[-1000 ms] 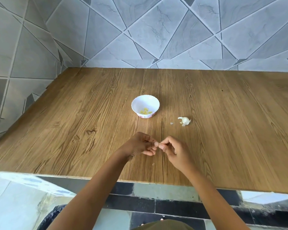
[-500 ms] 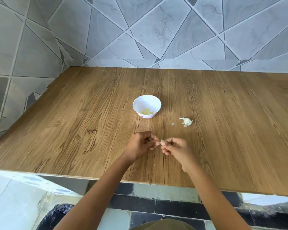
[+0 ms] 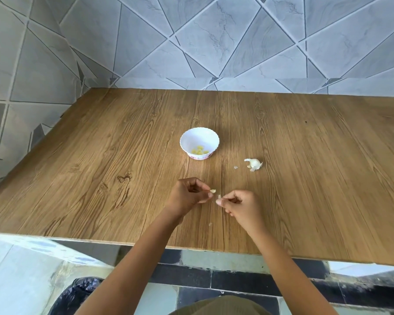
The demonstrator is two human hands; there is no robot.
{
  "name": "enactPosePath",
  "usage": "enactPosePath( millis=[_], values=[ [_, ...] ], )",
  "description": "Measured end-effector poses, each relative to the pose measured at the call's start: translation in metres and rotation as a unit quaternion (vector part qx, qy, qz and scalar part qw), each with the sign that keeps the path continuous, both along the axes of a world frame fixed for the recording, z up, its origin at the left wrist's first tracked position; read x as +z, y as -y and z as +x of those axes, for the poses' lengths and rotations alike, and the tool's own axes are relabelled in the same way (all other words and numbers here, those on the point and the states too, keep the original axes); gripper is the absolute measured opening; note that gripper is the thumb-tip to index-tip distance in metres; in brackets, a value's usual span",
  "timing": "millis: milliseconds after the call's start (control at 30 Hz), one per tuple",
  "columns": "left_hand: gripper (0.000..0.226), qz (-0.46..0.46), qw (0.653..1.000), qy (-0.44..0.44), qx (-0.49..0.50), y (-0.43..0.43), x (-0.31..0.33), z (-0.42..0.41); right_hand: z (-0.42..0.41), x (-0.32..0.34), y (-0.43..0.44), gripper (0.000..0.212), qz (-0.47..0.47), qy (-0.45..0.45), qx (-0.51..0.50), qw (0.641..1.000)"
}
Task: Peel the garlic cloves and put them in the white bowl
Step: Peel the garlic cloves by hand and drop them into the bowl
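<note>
**Garlic Clove Being Held Between Two Hands in Front of the Bowl**

A small garlic clove (image 3: 213,191) is hanging just above the wooden tabletop (image 3: 100,167), on the person's side of the white bowl (image 3: 199,135) and a little to its right. The left hand (image 3: 189,194) is pinching it between thumb and forefinger, its grip closing on the clove's near end while the other fingers are curling into the palm. The right hand (image 3: 240,206) is hovering just beside it, its grip pinching a pale shred (image 3: 219,196) that is sitting apart from the clove by a narrow gap; whether the shred is skin is too small to tell.

Inside the white bowl, a few yellowish peeled cloves (image 3: 200,151) are lying at the bottom. To the right of the bowl and slightly nearer the person, a partly broken garlic head (image 3: 254,164) is resting on the tabletop, with a flake of skin (image 3: 236,167) lying just to its left. A tiny crumb (image 3: 210,224) is lying well in front of the bowl, below the hands. Behind the bowl, a grey tiled wall (image 3: 214,42) is rising from the tabletop's far edge.
</note>
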State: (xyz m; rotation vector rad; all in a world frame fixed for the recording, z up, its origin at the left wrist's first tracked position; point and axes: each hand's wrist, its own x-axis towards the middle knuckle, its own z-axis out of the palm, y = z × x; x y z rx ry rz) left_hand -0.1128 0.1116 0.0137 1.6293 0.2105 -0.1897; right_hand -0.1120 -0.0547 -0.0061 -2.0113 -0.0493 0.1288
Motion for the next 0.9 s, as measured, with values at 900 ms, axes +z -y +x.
enactPosePath(
  millis=[900],
  values=[
    [0.014,-0.044,0.998,0.000,0.034,0.003,0.006,-0.003,-0.002,0.006,-0.008,0.021,0.179,0.013,0.006,0.984]
  ],
)
